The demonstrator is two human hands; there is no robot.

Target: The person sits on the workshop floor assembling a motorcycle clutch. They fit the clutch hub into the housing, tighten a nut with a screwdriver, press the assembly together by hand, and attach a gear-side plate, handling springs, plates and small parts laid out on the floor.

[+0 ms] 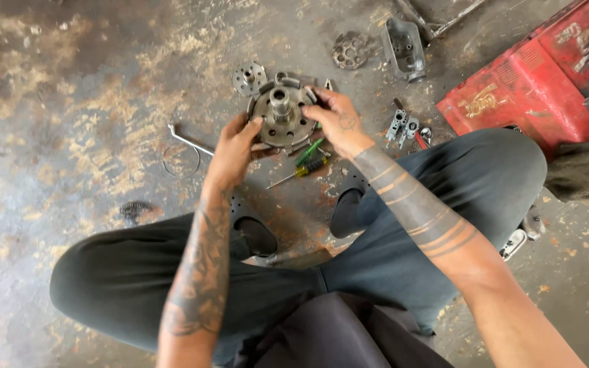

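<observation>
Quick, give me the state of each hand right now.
Left hand: closed on the left edge of the round metal clutch assembly.
Right hand: gripping the assembly's right edge.

Both hands hold a round metal hub (282,116) over the stained floor (69,102): left hand (234,151) on its near-left rim, right hand (337,119) on its right edge. A screwdriver (303,169) lies just near of it, a perforated disc (350,50) farther off, a red casing (526,88) at far right.
</observation>
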